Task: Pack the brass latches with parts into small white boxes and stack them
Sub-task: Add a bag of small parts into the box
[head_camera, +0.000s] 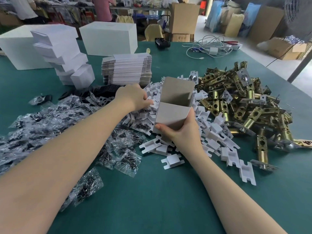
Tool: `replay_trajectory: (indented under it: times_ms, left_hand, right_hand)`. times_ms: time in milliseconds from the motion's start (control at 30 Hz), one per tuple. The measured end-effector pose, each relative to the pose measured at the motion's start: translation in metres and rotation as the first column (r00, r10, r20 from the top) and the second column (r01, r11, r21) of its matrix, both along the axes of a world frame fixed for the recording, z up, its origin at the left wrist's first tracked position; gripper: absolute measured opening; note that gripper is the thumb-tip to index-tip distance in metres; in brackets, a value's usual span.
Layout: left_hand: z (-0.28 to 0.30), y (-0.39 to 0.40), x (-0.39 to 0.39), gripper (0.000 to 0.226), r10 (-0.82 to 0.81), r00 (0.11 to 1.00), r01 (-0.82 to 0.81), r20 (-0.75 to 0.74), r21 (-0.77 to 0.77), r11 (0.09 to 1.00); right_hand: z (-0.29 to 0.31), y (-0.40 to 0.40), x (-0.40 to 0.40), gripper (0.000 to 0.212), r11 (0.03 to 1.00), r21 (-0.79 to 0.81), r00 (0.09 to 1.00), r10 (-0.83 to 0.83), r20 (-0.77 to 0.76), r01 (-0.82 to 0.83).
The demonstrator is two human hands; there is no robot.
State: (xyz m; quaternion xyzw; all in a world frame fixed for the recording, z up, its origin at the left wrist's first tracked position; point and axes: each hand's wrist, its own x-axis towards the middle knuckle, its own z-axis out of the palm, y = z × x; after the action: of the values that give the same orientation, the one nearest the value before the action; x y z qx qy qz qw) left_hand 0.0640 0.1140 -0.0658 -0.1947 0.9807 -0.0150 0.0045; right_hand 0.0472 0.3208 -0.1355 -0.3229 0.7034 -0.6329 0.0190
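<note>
While right hand (181,130) grips open box (173,107), left hand (135,97) fingers curl into white inserts (152,105)

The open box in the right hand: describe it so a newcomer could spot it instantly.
Start at the green table, then the heap of white plastic inserts in its middle, between the bagged black screws and the brass latches. Above that heap, the right hand holds the small open cardboard box. Unlike the closed white boxes stacked behind, its flap stands up, showing a grey inside.
</note>
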Motion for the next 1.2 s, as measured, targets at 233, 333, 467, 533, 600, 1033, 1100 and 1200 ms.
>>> replay_trajectory:
  times_ms: [233, 333, 467, 533, 600, 1033, 1100, 1200]
  left_hand:
    - [-0.010, -0.008, -0.004, 0.031, 0.161, 0.951, -0.043, -0.265, 0.403, 0.914]
    - [-0.005, -0.011, -0.002, 0.024, 0.301, 0.839, -0.027, -0.453, 0.519, 0.854]
    - [0.013, -0.019, 0.001, 0.008, 0.463, 0.668, 0.082, -0.582, 0.677, 0.731]
    - [0.022, -0.020, 0.004, 0.007, 0.540, 0.649, 0.148, -0.536, 0.785, 0.601]
    - [0.036, -0.014, 0.010, 0.011, 0.636, 0.615, 0.223, -0.466, 0.876, 0.427]
    - [0.105, 0.069, 0.037, 0.012, -0.622, 0.593, 0.737, -0.512, 0.034, 0.675]
    - [0.097, 0.067, 0.030, 0.013, -0.684, 0.629, 0.739, -0.370, 0.011, 0.674]
    - [0.087, 0.071, 0.025, 0.015, -0.719, 0.627, 0.761, -0.300, 0.039, 0.647]
  right_hand:
    - [0.000, 0.000, 0.000, 0.064, 1.000, 0.004, 1.000, 0.003, 0.012, -0.003]
    - [0.000, 0.000, 0.000, 0.062, 1.000, 0.011, 1.000, 0.006, 0.021, -0.006]
    - [0.000, 0.000, 0.000, 0.064, 1.000, 0.006, 0.998, 0.017, 0.057, -0.018]
    - [0.000, 0.000, 0.000, 0.062, 1.000, 0.001, 0.998, 0.023, 0.065, -0.024]
    - [0.001, 0.001, 0.000, 0.061, 1.000, -0.002, 0.998, 0.024, 0.065, -0.024]
    - [0.003, 0.002, 0.004, 0.062, 0.998, -0.043, 0.997, 0.046, 0.066, -0.043]
    - [0.004, 0.002, 0.004, 0.062, 0.999, -0.042, 0.997, 0.037, 0.073, -0.034]
    - [0.006, 0.001, 0.005, 0.065, 0.999, -0.025, 0.996, 0.045, 0.071, -0.043]
